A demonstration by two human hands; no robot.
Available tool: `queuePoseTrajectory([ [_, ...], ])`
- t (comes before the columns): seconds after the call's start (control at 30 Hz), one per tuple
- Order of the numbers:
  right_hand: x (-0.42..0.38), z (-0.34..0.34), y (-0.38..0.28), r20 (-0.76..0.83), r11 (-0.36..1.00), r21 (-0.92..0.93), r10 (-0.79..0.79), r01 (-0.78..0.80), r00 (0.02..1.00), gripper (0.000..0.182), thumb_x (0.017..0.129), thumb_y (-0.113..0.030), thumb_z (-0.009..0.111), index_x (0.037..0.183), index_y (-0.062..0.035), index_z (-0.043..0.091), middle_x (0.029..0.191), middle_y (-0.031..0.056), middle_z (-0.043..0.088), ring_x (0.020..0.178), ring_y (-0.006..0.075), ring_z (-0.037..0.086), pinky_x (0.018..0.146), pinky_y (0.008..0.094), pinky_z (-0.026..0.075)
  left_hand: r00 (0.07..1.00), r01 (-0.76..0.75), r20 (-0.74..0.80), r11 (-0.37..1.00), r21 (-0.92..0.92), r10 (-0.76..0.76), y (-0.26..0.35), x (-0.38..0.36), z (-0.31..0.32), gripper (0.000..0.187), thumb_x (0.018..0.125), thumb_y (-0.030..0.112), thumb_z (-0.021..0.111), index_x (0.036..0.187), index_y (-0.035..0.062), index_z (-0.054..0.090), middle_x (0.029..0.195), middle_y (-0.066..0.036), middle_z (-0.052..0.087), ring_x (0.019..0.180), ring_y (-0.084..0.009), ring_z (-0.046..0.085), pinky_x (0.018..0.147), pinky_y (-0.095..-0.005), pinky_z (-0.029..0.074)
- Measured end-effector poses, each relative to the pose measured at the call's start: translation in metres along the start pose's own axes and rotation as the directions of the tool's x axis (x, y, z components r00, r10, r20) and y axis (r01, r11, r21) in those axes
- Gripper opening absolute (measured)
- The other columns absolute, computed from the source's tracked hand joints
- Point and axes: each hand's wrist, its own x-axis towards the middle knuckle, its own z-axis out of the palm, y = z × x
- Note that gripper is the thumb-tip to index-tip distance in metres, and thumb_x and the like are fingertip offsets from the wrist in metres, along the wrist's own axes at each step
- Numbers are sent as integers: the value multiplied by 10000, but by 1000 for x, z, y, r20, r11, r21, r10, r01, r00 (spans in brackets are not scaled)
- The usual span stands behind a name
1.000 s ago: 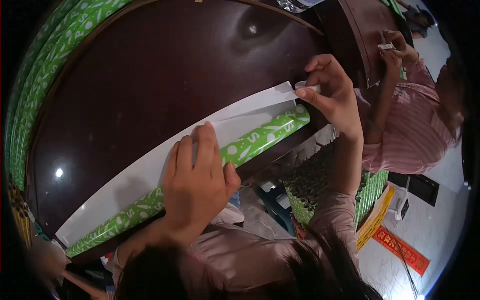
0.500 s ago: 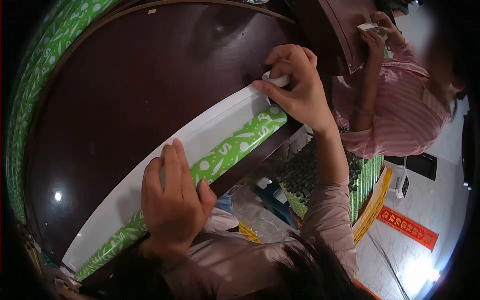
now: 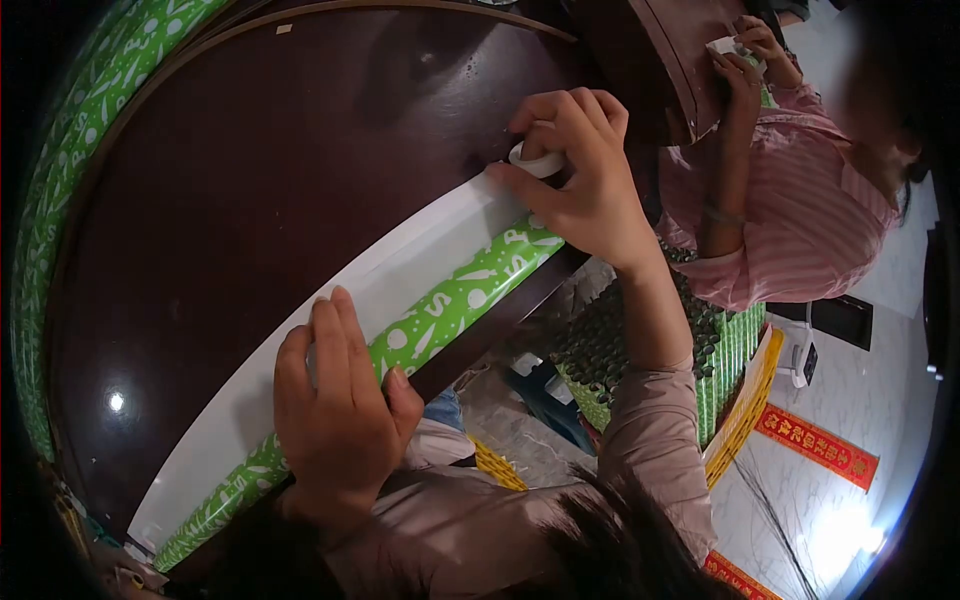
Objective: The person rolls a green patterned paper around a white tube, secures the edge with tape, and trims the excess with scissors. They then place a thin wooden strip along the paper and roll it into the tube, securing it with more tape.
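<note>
A long sheet of green patterned paper lies on the dark table, rolled lengthwise along its near side. Its white inner face (image 3: 400, 255) shows beyond the green roll (image 3: 460, 297). My left hand (image 3: 345, 415) rests across the sheet's middle, fingers stretched flat over the white face and thumb against the green roll. At the sheet's far right end, my right hand (image 3: 590, 190) has its fingers curled round a white ring-shaped tape roll (image 3: 545, 166). The right thumb presses at the sheet's corner, next to the tape roll.
More green patterned paper (image 3: 105, 95) curves past the left of the dark table (image 3: 230, 180). Another person in a striped shirt (image 3: 790, 220) handles a small white item (image 3: 722, 46) at the right. Many dark round pieces (image 3: 600, 345) lie on green rolls below, beside a yellow basket (image 3: 745, 410).
The view has shifted slightly. My right hand and the tape roll sit a little further left and appear tilted closer over the sheet's end; my left hand keeps its place on the sheet.
</note>
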Motion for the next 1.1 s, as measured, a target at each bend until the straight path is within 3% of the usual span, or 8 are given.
queuePoseTrajectory([
  [0.33, 1, 2, -3, -1, 992, -119, -36, 36, 999, 313, 698, -142, 799, 939, -101, 604, 811, -31, 573, 874, 180, 539, 993, 392, 287, 991, -68, -109, 997, 47, 73, 0, 7, 3, 659, 767, 271, 561, 1332, -62, 501, 1254, -195, 498, 1009, -334, 492, 904, -416, 461],
  [0.6, -6, 3, -13, -84, 958, -276, -97, 70, 992, 257, 729, -190, 770, 909, -112, 603, 733, -29, 614, 868, 200, 553, 964, 419, 323, 973, -113, -182, 982, 150, 140, 3, 6, 2, 626, 777, 288, 586, 1320, -16, 521, 1201, -182, 510, 963, -331, 492, 890, -444, 446],
  [0.67, -9, 4, -12, -108, 949, -311, -98, 60, 989, 243, 741, -203, 760, 905, -113, 605, 719, -25, 630, 870, 200, 557, 957, 424, 329, 939, -236, -224, 963, 129, 261, 2, 5, 2, 563, 762, 264, 613, 1246, -17, 557, 1170, -153, 525, 959, -314, 499, 886, -417, 436],
  [0.77, -13, 6, -12, -116, 944, -324, -109, 66, 987, 230, 756, -227, 747, 900, -113, 608, 718, -14, 653, 867, 199, 559, 947, 423, 333, 947, -269, -180, 963, 9, 266, 2, -6, 5, 559, 729, 177, 662, 1232, -30, 532, 1174, -159, 511, 974, -318, 489, 890, -425, 413],
  [0.87, -18, 8, -15, -150, 931, -361, -111, 50, 982, 215, 750, -221, 757, 878, -113, 623, 721, -21, 640, 875, 197, 563, 943, 414, 334, 920, -289, -237, 948, 134, 314, 0, -9, 9, 506, 730, 88, 651, 1211, -28, 546, 1099, -155, 539, 903, -289, 523, 792, -388, 443],
  [0.93, -21, 8, -18, -226, 980, -196, -7, -39, 974, 200, 747, -219, 768, 866, -118, 644, 782, -12, 635, 889, 200, 565, 940, 402, 332, 906, -288, -257, 935, 206, 336, -1, -13, 8, 484, 742, 59, 633, 1210, -28, 552, 1069, -153, 556, 861, -277, 538, 740, -369, 461],
  [1.03, -24, 8, -25, -354, 991, -130, -34, -13, 934, 207, 757, -256, 769, 852, -115, 649, 789, -5, 664, 896, 189, 598, 931, 425, 332, 899, -241, -293, 926, 290, 325, -1, -20, 3, 449, 761, 33, 604, 1204, -27, 568, 979, -143, 578, 745, -247, 543, 613, -328, 464],
  [1.1, -24, 6, -30, -363, 993, -116, -47, 6, 931, 195, 763, -243, 765, 863, -117, 653, 790, -3, 664, 911, 189, 601, 933, 427, 332, 900, -197, -296, 905, 378, 320, -3, -25, -1, 437, 749, 52, 616, 1184, 24, 585, 823, -62, 552, 672, -176, 528, 549, -288, 423],
])
